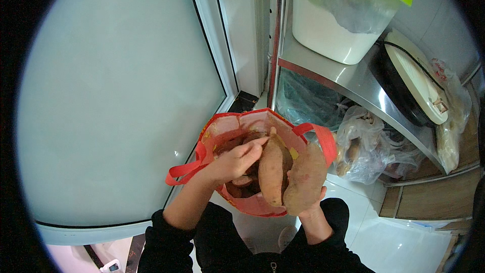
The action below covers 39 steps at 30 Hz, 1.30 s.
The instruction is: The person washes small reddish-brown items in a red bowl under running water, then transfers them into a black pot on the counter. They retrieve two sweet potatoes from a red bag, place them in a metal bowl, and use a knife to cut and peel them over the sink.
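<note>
In front of me a red fabric bag with a pale lining gapes at the top, several sweet potatoes lying in its shadowed inside. My right hand supports a big, brown sweet potato from below, over the bag's right rim. Beside it, a longer sweet potato slants above the opening; what bears its weight is hidden. My left hand is over the bag, fingertips at the upper left side of that longer one. Whether they grip it is unclear.
A frosted glass door fills the left. On the right, a metal shelf carries a lidded clear bin of white contents and a black-and-cream appliance. Knotted plastic bags crowd underneath. A red handle sticks out near my right hand.
</note>
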Motion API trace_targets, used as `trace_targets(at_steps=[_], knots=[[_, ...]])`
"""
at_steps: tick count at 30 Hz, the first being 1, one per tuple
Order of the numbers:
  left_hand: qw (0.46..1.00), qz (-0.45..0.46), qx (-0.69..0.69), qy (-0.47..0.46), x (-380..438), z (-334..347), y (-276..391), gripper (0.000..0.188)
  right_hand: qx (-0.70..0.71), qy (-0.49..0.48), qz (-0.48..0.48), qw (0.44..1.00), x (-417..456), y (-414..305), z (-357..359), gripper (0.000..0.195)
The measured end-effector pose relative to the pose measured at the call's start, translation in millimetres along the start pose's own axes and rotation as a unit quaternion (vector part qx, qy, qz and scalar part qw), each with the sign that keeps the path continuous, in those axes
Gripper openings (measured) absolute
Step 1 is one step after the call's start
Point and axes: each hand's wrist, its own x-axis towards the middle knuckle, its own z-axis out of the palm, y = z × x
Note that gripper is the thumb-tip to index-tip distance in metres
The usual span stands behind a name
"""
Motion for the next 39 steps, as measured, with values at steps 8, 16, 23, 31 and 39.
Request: trace_targets(at_steps=[8, 16, 23, 31, 39], knots=[[0.876, -0.019, 0.480, -0.047, 0, -52, -41, 0.032, -0.076, 0.017, -0.043, 0.996, -5, -20, -4, 0.096], [0.809, -0.116, 0.575, 0.031, 37, -59, -108, 0.032, -0.057, 0.021, -0.049, 0.997, -7, -26, -10, 0.099], [0.901, -0.034, 0.361, 0.236, 56, -109, -210, 0.043, -0.065, 0.006, -0.066, 0.996, -8, -29, -16, 0.094], [0.858, -0.050, 0.409, 0.306, 60, -114, -251, 0.045, 0.003, 0.006, -0.059, 0.998, -9, -33, -18, 0.094], [0.806, -0.111, 0.528, 0.244, 66, -77, -207, 0.061, -0.033, 0.021, -0.080, 0.996, -8, -31, -22, 0.091]])
